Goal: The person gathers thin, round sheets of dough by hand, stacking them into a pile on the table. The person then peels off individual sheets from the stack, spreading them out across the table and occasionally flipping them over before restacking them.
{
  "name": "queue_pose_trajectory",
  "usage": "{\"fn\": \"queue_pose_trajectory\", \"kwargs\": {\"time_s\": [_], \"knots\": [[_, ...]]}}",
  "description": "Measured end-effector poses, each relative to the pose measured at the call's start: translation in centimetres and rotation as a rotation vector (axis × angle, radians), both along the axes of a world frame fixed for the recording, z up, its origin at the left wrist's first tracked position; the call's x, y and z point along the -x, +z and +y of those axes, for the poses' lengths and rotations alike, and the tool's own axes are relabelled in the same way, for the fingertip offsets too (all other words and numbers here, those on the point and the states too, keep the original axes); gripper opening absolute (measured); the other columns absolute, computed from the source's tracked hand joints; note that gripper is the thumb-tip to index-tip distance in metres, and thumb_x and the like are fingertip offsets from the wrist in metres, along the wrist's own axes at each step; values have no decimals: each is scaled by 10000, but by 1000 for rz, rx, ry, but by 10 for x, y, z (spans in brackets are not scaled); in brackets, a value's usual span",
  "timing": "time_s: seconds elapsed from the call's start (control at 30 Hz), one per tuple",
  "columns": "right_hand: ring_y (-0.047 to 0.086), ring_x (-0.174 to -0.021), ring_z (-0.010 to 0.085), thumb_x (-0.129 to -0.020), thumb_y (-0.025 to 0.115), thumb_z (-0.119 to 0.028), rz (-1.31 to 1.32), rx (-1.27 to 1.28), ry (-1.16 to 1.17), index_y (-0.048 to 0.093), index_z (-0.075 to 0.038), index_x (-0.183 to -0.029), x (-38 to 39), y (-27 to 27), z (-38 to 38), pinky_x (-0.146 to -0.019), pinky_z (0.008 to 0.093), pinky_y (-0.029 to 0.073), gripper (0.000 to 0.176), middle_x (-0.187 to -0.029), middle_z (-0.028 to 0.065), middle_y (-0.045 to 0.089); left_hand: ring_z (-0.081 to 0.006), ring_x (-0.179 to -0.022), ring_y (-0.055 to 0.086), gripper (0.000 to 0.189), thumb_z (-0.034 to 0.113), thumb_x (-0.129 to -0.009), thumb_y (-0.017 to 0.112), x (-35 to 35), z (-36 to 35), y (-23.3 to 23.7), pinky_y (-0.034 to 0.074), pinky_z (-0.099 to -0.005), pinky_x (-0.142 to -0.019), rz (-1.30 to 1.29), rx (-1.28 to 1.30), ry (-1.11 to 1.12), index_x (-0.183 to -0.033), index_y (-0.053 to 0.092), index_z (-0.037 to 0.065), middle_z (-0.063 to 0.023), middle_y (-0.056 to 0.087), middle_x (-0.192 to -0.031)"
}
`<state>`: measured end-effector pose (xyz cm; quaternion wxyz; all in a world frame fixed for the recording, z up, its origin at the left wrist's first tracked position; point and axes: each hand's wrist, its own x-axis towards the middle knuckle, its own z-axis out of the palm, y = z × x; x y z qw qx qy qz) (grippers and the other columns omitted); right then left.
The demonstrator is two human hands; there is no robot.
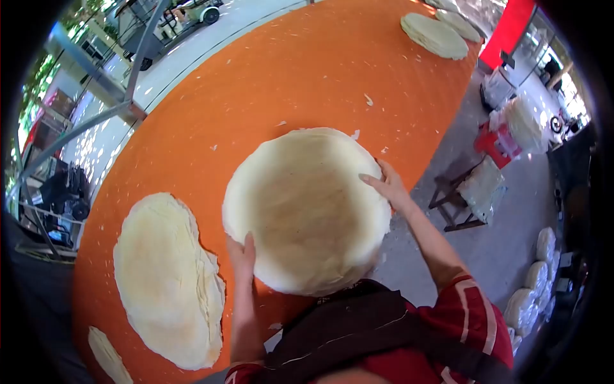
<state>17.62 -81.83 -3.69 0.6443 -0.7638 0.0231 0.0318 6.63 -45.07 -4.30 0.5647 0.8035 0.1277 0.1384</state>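
A large round stack of thin pale flatbread sheets (307,211), browned in the middle, is over the near edge of the orange table (268,83). My left hand (242,259) grips its lower left rim, with the thumb on top. At the upper right rim, my right hand (389,185) holds the same stack, thumb over the top sheet and fingers at the side. The fingers beneath the edge are hidden. To the left lies another stack of flatbread (166,281), oval in view, with uneven layers along its right side.
More flatbread piles (435,36) lie at the table's far right end. A small piece (109,355) is at the lower left. Right of the table stand a stool (476,189), a red crate (497,144) and wrapped bundles (523,310). A metal post (137,70) rises at the left.
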Motion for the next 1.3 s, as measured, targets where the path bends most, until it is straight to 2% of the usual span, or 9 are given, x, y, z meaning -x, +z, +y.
{"fn": "queue_pose_trajectory", "kwargs": {"time_s": [0.03,0.17,0.23,0.47,0.57,0.6,0.73,1.1,1.3], "knots": [[584,-893,186,-732,721,-289,112,-193,55,375,81,-1248,-12,5,-12,-772,285,461,724,-1076,161,574,-240,-990,530,409,94,-831,563,-1,-1,2,415,-315,-860,53,13,59,-1176,424,-76,-181,530,-1120],[568,-801,182,-697,744,-176,576,124,376,545,40,-1015,-79,25,-41,-656,281,446,433,-842,94,591,-195,-909,585,383,58,-787,643,17,12,19,494,-295,-770,372,811,273,-1128,488,-21,-122,576,-1088],[576,-775,185,-672,763,-191,474,303,334,560,37,-992,-80,40,-19,-651,289,454,443,-816,90,598,-205,-924,583,386,40,-773,651,39,14,24,488,-307,-791,456,999,305,-1128,507,-11,-103,593,-1068],[601,-777,207,-637,772,-269,271,-269,425,588,67,-970,-66,10,-23,-667,313,480,508,-848,117,631,-220,-941,575,403,-28,-742,612,-2,16,56,465,-340,-851,219,739,124,-1132,523,19,-89,600,-1060],[605,-710,183,-651,751,-222,485,259,570,587,70,-936,-58,30,-42,-604,304,485,440,-784,114,631,-220,-972,567,366,82,-805,607,-1,39,46,473,-352,-854,332,972,93,-1147,493,21,-91,569,-1108],[588,-607,155,-656,741,-184,76,543,364,574,62,-858,-60,6,-52,-516,280,470,359,-704,110,610,-221,-988,562,360,113,-822,601,4,47,37,475,-358,-858,378,1054,83,-1150,484,21,-93,558,-1123],[614,-712,226,-572,776,-274,132,256,231,604,21,-857,-80,43,-41,-610,327,473,444,-778,152,627,-227,-1084,518,410,142,-834,594,22,35,27,458,-378,-909,330,829,101,-1198,451,16,-110,540,-1146],[576,-818,243,-561,757,-237,58,570,202,550,-1,-947,-89,26,23,-676,329,446,497,-826,118,586,-189,-912,591,391,121,-776,686,33,11,40,513,-306,-718,519,725,305,-1101,502,10,-92,593,-1041],[572,-754,176,-587,724,-128,63,175,227,530,7,-965,-82,17,9,-642,288,451,446,-810,96,584,-206,-1006,551,427,97,-776,681,41,3,25,449,-317,-868,353,672,379,-1132,475,-14,-106,567,-1104]]}}
